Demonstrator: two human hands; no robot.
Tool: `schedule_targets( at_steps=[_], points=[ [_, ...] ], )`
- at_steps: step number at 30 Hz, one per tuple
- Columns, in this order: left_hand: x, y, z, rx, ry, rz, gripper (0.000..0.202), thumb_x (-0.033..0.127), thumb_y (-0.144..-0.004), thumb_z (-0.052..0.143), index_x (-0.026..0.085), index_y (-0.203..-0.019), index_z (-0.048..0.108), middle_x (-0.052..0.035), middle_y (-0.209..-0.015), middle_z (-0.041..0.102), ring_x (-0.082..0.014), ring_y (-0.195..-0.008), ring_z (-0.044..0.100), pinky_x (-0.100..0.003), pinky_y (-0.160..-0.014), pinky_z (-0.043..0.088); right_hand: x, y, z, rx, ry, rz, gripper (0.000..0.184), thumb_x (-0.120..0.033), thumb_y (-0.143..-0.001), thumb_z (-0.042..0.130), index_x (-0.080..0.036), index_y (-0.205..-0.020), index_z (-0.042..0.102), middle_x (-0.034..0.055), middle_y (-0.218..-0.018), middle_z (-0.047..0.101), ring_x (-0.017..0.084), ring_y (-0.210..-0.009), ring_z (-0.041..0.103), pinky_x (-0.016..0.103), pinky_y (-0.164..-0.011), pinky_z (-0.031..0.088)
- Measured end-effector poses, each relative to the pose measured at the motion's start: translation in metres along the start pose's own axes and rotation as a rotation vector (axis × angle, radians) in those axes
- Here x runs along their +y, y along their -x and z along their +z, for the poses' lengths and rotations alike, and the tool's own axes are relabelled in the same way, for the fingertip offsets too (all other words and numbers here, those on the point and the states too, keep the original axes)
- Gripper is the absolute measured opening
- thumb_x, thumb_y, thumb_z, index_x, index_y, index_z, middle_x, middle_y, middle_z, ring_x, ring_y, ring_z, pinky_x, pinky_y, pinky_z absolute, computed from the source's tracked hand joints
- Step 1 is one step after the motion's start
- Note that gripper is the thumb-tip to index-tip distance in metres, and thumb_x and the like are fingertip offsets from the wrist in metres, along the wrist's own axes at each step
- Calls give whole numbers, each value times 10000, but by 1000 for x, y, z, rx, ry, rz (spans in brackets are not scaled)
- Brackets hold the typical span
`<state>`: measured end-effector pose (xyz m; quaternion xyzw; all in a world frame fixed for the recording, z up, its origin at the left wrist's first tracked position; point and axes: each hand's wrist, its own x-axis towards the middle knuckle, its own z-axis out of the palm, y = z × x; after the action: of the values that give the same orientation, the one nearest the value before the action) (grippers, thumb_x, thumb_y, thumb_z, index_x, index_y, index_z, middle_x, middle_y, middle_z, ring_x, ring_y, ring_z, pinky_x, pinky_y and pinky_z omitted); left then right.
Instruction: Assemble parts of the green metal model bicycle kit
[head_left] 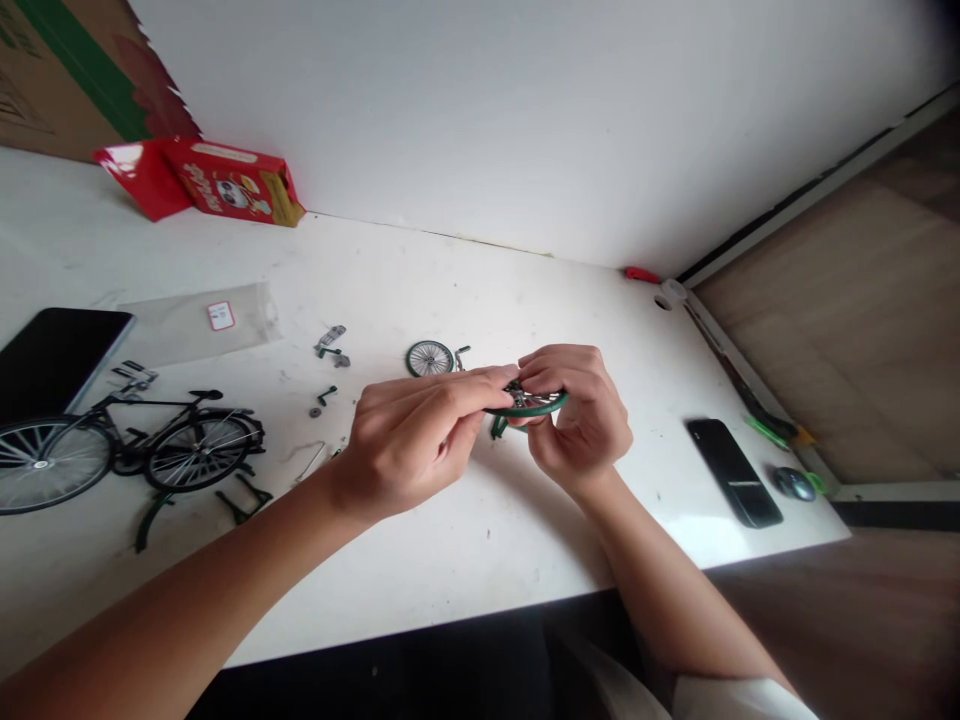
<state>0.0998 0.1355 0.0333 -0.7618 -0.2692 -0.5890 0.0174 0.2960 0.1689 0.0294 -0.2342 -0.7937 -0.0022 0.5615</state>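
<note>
Between my two hands, a small toy bicycle wheel (534, 408) with a green tyre is held above the table, tilted nearly edge-on. My left hand (424, 430) is closed, its fingertips pinching the wheel near the hub. Closed on the opposite side of the rim is my right hand (583, 415), thumb below and fingers above. Part of the hub is covered by fingers. Just beyond my left fingers lies another green-tyred wheel (429, 358), joined to thin grey parts. A green piece (499, 428) shows beneath the held wheel, mostly hidden.
A black model bicycle (199, 440) stands on the left of the white table (420, 570). Near it are green frame parts (244, 497), small grey-green pieces (330, 345), a clear bag (187, 325) and a black tablet-like slab (64, 350). A red box (232, 185) stands behind; a phone (733, 470) lies right.
</note>
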Motion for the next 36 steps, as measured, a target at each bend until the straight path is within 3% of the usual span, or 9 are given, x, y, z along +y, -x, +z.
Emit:
schedule_targets(
  at_steps=[9, 18, 28, 36],
  points=[
    [1, -2, 0, 20, -5, 27, 364, -83, -881, 704, 153, -1159, 698, -72, -1088, 844, -177, -1030, 823, -224, -984, 679, -4, 0, 1, 26, 13, 13, 65, -245, -997, 681, -262, -1056, 659, 25, -883, 720, 219, -868, 718, 420, -743, 608],
    [2, -1, 1, 17, -1, 23, 377, -99, -867, 688, 147, -1151, 706, -71, -1102, 842, -181, -1030, 823, -216, -984, 673, 0, -1, 2, 10, -52, 12, 47, -290, -1016, 613, -281, -1032, 657, 22, -864, 676, 211, -853, 678, 403, -716, 584],
    [6, 0, 1, -3, 25, 6, 385, -82, -900, 676, 176, -1184, 692, -71, -1121, 839, -200, -1047, 820, -269, -951, 707, 1, -4, -1, 27, 13, -87, 76, -215, -953, 656, -252, -1015, 680, 18, -844, 713, 205, -812, 711, 397, -692, 595],
    [6, -4, -1, 8, -4, 62, 348, -70, -876, 721, 142, -1151, 706, -100, -1094, 841, -188, -1057, 816, -261, -985, 689, -6, 0, 4, 68, -58, 47, 117, -380, -981, 678, -269, -1017, 670, 23, -841, 709, 226, -820, 724, 430, -696, 603]
  ],
)
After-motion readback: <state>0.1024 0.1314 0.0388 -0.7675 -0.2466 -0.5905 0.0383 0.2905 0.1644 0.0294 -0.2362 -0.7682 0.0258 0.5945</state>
